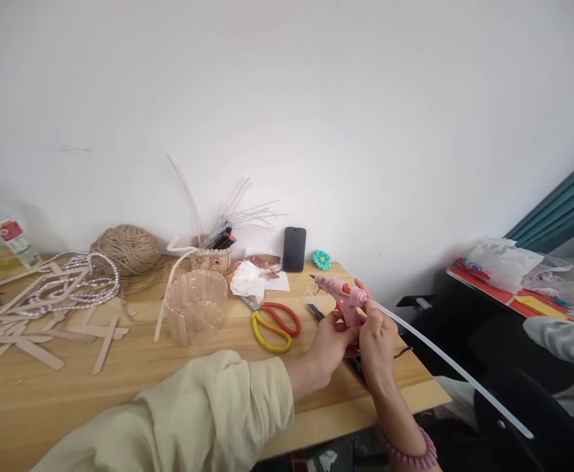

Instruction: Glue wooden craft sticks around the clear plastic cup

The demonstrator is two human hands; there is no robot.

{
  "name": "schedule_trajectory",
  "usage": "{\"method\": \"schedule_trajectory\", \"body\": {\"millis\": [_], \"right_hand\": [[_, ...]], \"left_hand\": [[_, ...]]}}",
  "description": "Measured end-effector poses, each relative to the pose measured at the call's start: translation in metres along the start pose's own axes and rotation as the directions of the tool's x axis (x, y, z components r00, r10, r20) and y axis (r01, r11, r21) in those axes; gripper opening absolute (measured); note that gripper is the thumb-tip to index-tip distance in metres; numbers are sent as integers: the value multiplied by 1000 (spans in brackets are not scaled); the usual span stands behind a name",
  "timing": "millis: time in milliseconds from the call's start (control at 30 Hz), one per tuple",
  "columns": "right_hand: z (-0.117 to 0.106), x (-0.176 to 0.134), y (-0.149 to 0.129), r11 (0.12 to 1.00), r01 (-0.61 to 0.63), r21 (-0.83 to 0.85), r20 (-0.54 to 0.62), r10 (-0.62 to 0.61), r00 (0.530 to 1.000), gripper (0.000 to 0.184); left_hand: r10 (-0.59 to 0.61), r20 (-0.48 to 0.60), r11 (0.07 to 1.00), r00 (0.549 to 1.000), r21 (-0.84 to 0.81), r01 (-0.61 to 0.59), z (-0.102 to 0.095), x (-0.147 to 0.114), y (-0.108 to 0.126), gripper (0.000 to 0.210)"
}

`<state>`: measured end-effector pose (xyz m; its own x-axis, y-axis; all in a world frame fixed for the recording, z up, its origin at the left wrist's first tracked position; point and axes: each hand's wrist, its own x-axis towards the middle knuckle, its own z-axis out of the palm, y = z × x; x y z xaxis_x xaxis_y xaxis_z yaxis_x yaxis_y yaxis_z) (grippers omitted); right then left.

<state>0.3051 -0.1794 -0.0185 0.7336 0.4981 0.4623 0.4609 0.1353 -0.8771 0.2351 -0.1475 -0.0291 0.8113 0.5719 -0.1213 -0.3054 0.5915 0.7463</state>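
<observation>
Held over the near right part of the wooden table [120, 373], above its edge: a pink hot glue gun [342, 296], wrapped by both hands. Left hand [329, 351] closed around the handle from below, grip tight on the gun; right hand [378, 341] closed around the rear of the body, where the clear glue stick [451, 367] enters. Whether the right fingers pinch the stick itself or only the gun's back end: hard to tell. Long axis of gun and stick running as one line, from far left to near right; nozzle pointing left and slightly up toward the far side of the table, roughly at the crumpled white paper [248, 280] and the phone [294, 249] propped against the wall; stick trailing far out past the table edge, down to the right. Risks, as a judgement: a long unsupported stick, liable to bend, snap or catch on the dark chair [513, 393] below; a hot tip close to fingertips, with burns likely if a hand slides forward; drips landing on the table or on the red-and-yellow scissors [274, 321] just left of the hands; a black cord [402, 353] under the wrists, easy to snag. Further left, well apart: a clear plastic cup [196, 307] ringed with ice-cream sticks.
</observation>
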Motion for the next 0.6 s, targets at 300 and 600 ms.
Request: {"method": "schedule_trajectory", "body": {"millis": [300,600], "right_hand": [[-12,9,-11,974,91,-206,165,-57,985,46],[-22,10,3,952,157,-262,134,-126,983,46]], "left_hand": [[18,19,997,1000,68,-19,9,-1,2,39],[161,-8,985,987,60,-160,9,0,1,42]]}}
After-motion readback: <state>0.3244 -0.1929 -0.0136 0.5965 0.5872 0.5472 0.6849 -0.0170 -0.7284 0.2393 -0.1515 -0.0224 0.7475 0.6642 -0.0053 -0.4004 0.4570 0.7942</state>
